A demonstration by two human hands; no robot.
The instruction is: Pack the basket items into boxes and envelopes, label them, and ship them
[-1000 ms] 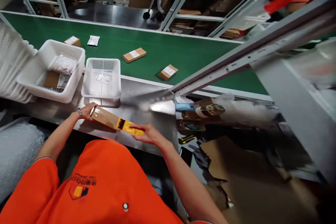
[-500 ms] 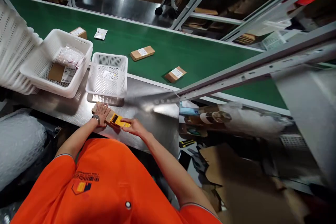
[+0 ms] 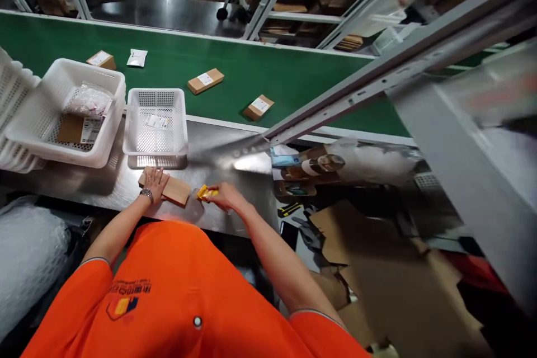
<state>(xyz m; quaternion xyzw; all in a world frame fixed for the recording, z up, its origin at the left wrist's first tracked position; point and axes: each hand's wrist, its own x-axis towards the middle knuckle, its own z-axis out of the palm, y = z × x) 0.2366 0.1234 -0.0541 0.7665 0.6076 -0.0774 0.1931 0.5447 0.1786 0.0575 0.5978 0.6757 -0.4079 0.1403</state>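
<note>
My left hand (image 3: pixel 155 183) lies on a long brown cardboard box (image 3: pixel 176 191), its fingers spread over the left end and pressing it to the steel bench. A watch circles that wrist. To the right of the box, my right hand (image 3: pixel 227 198) grips a small yellow tape dispenser (image 3: pixel 205 193). The dispenser is a short way off the box's right end, over the metal. Whether a strip of tape runs between the two is hard to make out. Just beyond the box stands a white perforated basket (image 3: pixel 179 123) with a labelled slip (image 3: pixel 157 122) inside.
A larger white basket (image 3: pixel 109 145) holding parcels stands left, beside stacked baskets (image 3: pixel 17 117). Behind runs a green conveyor belt (image 3: pixel 163 75) carrying several small parcels. A metal frame bar (image 3: pixel 331 102) slants across the right. Bubble wrap (image 3: pixel 31 268) sits at lower left, cardboard (image 3: pixel 390 279) at lower right.
My right hand has drawn the yellow dispenser off the box to the right, baring the box's right part. My left hand stays on the box. The view has swung slightly right.
</note>
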